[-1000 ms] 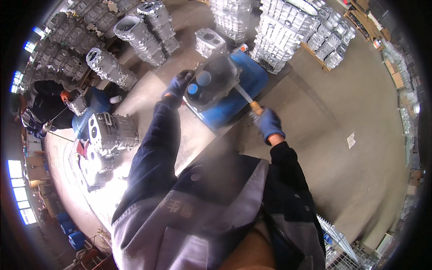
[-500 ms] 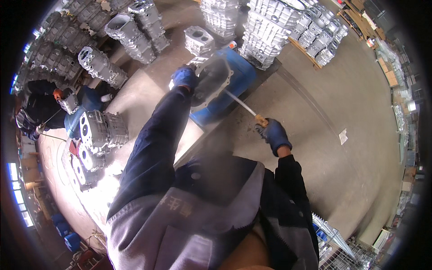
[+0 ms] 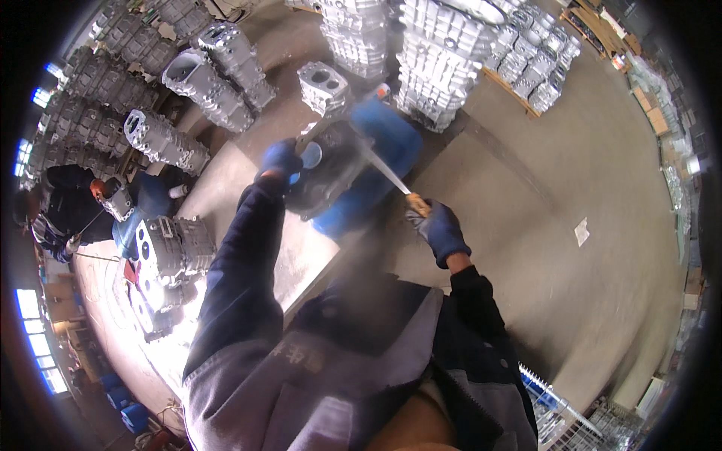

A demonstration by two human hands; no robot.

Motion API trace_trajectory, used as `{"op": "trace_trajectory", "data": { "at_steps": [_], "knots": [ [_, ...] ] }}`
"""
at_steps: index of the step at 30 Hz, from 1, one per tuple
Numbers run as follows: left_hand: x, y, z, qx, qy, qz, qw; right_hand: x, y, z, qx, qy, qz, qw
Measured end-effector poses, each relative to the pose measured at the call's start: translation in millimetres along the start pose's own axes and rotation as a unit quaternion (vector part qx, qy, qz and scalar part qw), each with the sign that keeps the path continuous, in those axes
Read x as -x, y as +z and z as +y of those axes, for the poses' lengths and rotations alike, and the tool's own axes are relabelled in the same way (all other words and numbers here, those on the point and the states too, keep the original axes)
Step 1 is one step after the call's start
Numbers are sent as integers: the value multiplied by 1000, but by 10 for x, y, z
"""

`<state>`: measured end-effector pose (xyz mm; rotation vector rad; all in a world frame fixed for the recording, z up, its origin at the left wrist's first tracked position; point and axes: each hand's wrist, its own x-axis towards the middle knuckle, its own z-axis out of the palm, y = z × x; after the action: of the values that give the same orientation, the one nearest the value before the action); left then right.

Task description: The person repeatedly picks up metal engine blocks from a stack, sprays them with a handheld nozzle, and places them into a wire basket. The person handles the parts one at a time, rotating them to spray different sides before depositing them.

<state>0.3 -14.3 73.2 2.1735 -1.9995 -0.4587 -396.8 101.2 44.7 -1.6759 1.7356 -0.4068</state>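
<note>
Head view: pinching a metal casing (image 3: 331,171) at its edge with left grip (image 3: 283,158), clasping a wooden-handled tool (image 3: 393,179) in right grip (image 3: 444,231).

Bright windows (image 3: 41,342) line the left; strong light (image 3: 171,347) whitens the floor (image 3: 511,225) nearby.

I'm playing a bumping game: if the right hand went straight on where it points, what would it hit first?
Pushing its file-like tool ahead, the right hand would probably meet the gray metal housing first, though the blue drum looks close and depth is unclear.
</note>
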Motion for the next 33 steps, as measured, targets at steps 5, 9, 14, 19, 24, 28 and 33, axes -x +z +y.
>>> {"op": "trace_trajectory", "data": {
  "at_steps": [5, 9, 14, 19, 24, 28, 33],
  "knots": [
    [-342, 51, -524, 168, -98, -24, 981, -81, -205, 263, 67, -294, -73, 951],
    [-663, 196, -909, 317, -125, -39, 939, -35, -547, 450, -192, -84, -97, 973],
    [-1285, 374, -1190, 339, -28, 29, 940, 183, -645, 668, -88, -66, -129, 985],
    [-2311, 585, -985, 107, -8, 80, 991, 360, -513, 826, -145, 100, -114, 978],
    [-3345, 791, -582, 99, -218, 10, 971, 196, -529, 747, -123, 189, -94, 970],
    [-3755, 952, -513, 206, -371, 1, 905, 77, -571, 618, -109, 217, -81, 967],
    [-3209, 990, -593, 246, -194, 123, 941, -29, -521, 561, -90, 174, -73, 978]
  ]
}}
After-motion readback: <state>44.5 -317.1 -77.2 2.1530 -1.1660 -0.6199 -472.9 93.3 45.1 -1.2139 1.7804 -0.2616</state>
